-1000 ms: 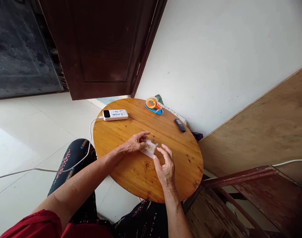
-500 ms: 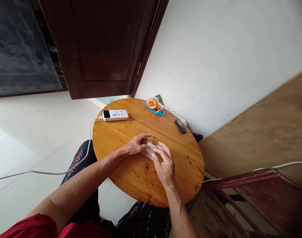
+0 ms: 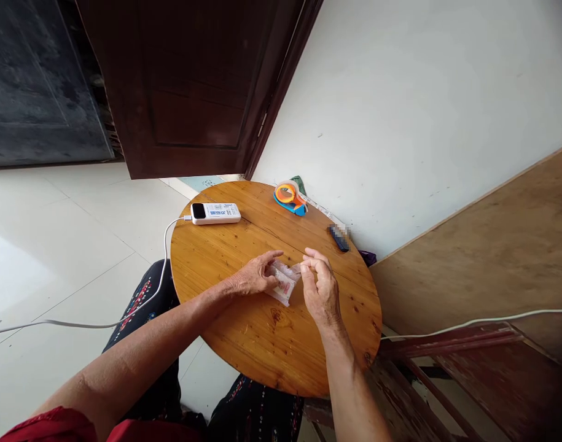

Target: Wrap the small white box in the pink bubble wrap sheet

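Observation:
A small clear plastic packet [image 3: 284, 287] with reddish print lies on the round wooden table [image 3: 244, 325]. My left hand [image 3: 257, 273] is at its left side, with the thumb pressed on the packet and the index finger stretched along its far edge. At the packet's upper right corner, my right hand [image 3: 321, 288] pinches a thin clear flap between thumb and forefinger. The other right fingers are loosely raised. What lies inside the packet is too small to make out.
Toward the far edge sit a white power bank [image 3: 216, 213] with a white cable [image 3: 165, 258], an orange and blue tape dispenser [image 3: 290, 197], and a dark, partly blurred object [image 3: 339, 237]. A white wall [image 3: 400, 123] rises behind, and a dark red door [image 3: 193, 92] stands at left.
My right hand has moved to the right and slightly away from the left one, drawing out the packet's corner. More of the packet and its reddish print now shows.

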Motion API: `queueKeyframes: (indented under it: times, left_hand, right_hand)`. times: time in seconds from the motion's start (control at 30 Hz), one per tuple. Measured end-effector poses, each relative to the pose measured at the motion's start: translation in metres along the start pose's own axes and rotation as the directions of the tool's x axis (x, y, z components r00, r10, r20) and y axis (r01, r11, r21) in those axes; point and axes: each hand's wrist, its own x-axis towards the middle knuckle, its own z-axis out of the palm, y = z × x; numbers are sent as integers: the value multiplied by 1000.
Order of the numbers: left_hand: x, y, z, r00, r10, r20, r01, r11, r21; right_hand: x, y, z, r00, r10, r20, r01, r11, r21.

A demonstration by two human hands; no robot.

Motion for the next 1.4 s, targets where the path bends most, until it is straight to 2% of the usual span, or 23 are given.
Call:
queueKeyframes:
  times: [0.17,0.27,0.33,0.43,0.53,0.63,0.7,0.8,0.83,0.9,1.0,1.07,1.13,1.23,1.33,1.4]
  left_hand:
    - [-5,6,1,997,-9,76,3,997,79]
    - [-8,11,3,994,-9,107,9,1000,-1]
    - [-8,13,4,995,31,97,-21,995,-100]
    - [-8,14,3,994,64,91,-44,979,-201]
    - [-6,13,2,992,-4,127,31,976,-214]
    - [-4,12,1,992,-85,95,106,963,-246]
    - [-2,13,2,993,-114,39,120,949,-291]
    - [-1,15,5,994,-111,0,102,914,-393]
    - [0,15,6,995,-102,0,92,896,-435]
    - [0,16,8,995,-97,1,83,857,-509]
    - [0,15,8,993,-121,-9,93,813,-575]
    - [-1,14,7,991,-134,-3,105,790,-604]
    - [-3,15,5,990,-140,19,122,778,-616]
    - [-4,16,3,987,-154,38,145,784,-604]
    - [-5,17,3,988,-148,37,141,799,-584]
    - [-4,16,3,991,-128,44,130,810,-571]
  right_hand:
    - [27,8,-11,997,62,49,-62,998,3]
    - [46,20,-17,987,134,91,-133,991,-14]
    - [57,31,-17,977,188,103,-187,982,-19]
    - [69,51,-5,955,288,77,-290,957,22]
    - [73,67,14,922,383,48,-386,917,98]
    - [68,74,27,909,417,17,-416,899,135]
    - [59,69,24,900,435,-34,-426,893,147]
    - [43,44,8,900,421,-117,-400,901,166]
    - [37,34,3,911,399,-106,-377,909,178]
    - [27,13,-2,936,351,0,-347,925,156]
    - [17,-3,6,942,317,115,-323,946,36]
    - [13,-2,18,931,337,138,-334,942,-44]
    - [9,4,28,912,380,154,-376,925,-54]
    - [4,12,34,904,397,159,-408,912,43]
    - [0,17,30,922,374,102,-385,915,123]
    - [-1,18,26,912,402,82,-411,892,190]
